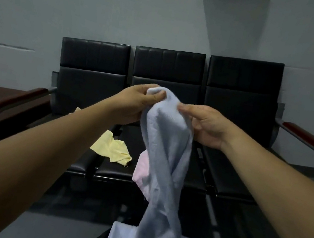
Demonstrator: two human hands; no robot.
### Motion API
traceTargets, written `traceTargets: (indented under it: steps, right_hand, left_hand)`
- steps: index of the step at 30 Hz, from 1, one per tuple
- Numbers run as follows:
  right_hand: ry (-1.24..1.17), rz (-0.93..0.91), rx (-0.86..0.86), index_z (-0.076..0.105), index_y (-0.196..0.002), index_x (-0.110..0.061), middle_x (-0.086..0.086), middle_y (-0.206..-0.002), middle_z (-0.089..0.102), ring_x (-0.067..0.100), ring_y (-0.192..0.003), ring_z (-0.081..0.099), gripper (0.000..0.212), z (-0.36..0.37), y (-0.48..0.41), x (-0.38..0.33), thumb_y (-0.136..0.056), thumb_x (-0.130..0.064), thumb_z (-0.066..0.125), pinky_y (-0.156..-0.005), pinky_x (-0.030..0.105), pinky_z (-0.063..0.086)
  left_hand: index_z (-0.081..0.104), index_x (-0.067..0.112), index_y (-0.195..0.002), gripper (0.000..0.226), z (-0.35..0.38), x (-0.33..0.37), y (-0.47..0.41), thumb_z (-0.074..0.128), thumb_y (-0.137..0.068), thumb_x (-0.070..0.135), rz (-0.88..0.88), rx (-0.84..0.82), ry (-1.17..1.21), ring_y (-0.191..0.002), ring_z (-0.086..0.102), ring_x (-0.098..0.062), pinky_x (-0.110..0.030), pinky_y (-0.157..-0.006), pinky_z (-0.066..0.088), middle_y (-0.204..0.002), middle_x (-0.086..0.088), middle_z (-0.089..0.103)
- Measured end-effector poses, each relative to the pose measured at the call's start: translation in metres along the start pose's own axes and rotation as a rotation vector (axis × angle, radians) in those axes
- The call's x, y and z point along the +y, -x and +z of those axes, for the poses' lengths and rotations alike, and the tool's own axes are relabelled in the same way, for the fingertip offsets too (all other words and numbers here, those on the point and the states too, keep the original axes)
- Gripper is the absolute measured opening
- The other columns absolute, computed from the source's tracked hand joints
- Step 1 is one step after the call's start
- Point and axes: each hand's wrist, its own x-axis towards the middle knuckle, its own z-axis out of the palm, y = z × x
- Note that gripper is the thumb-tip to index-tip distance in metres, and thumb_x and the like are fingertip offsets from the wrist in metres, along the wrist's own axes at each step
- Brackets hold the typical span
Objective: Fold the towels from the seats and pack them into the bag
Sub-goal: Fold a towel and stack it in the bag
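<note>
My left grip point(134, 102) and right grip point(203, 125) pinch the bunched top of the blue towel point(163, 162); best slide them apart to opposite corners, so it hangs flat for folding.

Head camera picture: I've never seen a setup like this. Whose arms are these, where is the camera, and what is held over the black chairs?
There is no machine here. A person wears one wide-angle camera on the head, looking forward and down, so the bare arms are the wearer's own. The left hand and the right hand both pinch the top of a soft pale blue towel, which hangs down twisted. Behind it stands a row of three black padded seats. On them lie a crumpled pale yellow towel and a pale pink towel, the pink one partly hidden behind the blue.
</note>
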Motion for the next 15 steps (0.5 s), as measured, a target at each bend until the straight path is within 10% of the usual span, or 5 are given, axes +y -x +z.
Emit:
traceTargets:
  steps: [8, 12, 15]
  right_hand:
    - [-0.067, -0.073, 0.042, 0.063, -0.09, -0.011, 0.004, -0.082, 0.066, 0.014, -0.073, 0.065, 0.011, 0.017, -0.001, -0.028, -0.099, -0.009, 0.058, -0.067, 0.027, 0.055]
    - [-0.442, -0.12, 0.227, 0.048, -0.078, -0.016, 0.007, -0.075, 0.059, 0.011, -0.055, 0.049, 0.031, 0.004, -0.009, -0.035, -0.101, 0.005, 0.042, -0.055, 0.023, 0.043]
    - [-0.091, -0.076, 0.24, 0.057, -0.092, -0.017, 0.009, -0.082, 0.067, 0.009, -0.051, 0.042, 0.012, -0.009, -0.008, -0.032, -0.103, -0.014, 0.054, -0.051, 0.021, 0.035]
  left_hand:
    - [0.061, 0.0, -0.117, 0.033, -0.001, -0.002, 0.002, 0.063, -0.091, 0.02, -0.119, -0.138, -0.121, -0.087, 0.073, -0.019, -0.027, -0.073, 0.059, -0.096, -0.004, 0.075]
    - [0.076, 0.012, -0.102, 0.039, -0.021, -0.023, 0.01, 0.084, -0.078, 0.041, -0.285, -0.24, -0.58, -0.094, 0.073, -0.035, -0.054, -0.086, 0.059, -0.101, -0.016, 0.076]
    - [0.077, 0.01, -0.092, 0.013, -0.025, -0.044, 0.017, 0.069, -0.087, 0.02, -0.267, -0.193, -0.656, -0.086, 0.068, -0.024, -0.052, -0.087, 0.055, -0.097, -0.021, 0.073]
